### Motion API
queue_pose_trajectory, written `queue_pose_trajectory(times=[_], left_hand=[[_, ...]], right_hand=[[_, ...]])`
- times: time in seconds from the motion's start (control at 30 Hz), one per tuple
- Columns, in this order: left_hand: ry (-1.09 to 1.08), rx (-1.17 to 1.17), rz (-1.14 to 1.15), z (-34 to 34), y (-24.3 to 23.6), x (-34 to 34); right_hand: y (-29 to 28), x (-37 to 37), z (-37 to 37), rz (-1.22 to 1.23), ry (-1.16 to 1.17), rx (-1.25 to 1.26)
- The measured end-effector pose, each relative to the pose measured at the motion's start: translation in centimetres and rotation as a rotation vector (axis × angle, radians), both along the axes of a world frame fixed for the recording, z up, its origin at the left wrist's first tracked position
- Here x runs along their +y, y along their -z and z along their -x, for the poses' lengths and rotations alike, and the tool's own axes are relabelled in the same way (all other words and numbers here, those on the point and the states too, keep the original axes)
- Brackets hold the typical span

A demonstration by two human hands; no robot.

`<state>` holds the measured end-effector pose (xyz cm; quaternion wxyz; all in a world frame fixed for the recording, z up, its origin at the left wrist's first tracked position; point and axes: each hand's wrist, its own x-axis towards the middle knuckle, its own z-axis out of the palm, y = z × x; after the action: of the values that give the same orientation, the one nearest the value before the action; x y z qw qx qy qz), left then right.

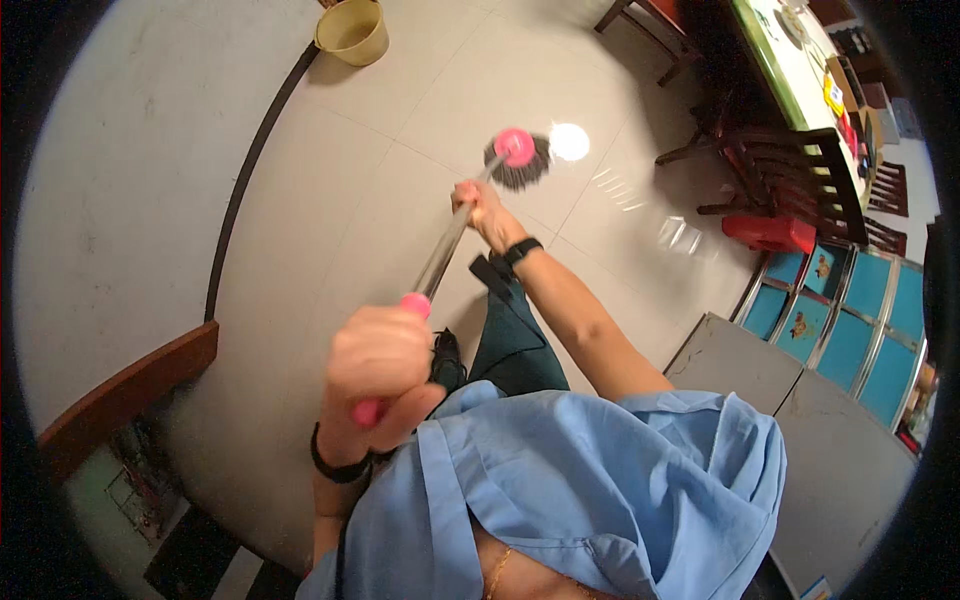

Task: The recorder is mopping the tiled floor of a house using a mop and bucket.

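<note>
A mop with a silvery pole (441, 254) and pink grips slants from my chest out over the floor. My left hand (376, 362) wraps round the pink upper end of the pole. Farther down, my right hand (480, 205) is closed round the metal shaft, just above the mop head. That mop head (517, 160) has a round pink disc with dark grey strands fanning out beneath it, slightly blurred. It is over the pale floor tiles (440, 110); whether the strands press on them I cannot tell.
A yellowish bucket (352, 34) stands by the left wall at the far end. Dark wooden chairs (800, 170) and a cluttered table (775, 60) line the far right. Nearer are a red stool-like object (768, 233), a blue-panelled cabinet (850, 300) and a grey cabinet (735, 360).
</note>
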<state>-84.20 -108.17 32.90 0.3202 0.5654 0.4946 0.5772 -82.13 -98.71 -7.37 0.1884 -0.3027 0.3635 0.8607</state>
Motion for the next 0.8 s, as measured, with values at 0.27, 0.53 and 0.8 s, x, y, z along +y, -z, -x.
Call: queue_pose_trajectory(times=[0.27, 0.53, 0.8], left_hand=[[0.201, 0.263, -0.036, -2.1, 1.2, 2.1], [0.268, -0.089, -0.160, -0.4, -5.5, -2.2], [0.067, -0.285, 0.193, 0.2, 1.0, 0.6]], right_hand=[[-6.3, 8.0, 0.0, 0.048, -0.159, 0.179], [-13.5, 0.9, -8.1, 0.199, -0.197, 0.118], [-7.9, -1.2, -17.4, 0.399, -0.065, -0.198]])
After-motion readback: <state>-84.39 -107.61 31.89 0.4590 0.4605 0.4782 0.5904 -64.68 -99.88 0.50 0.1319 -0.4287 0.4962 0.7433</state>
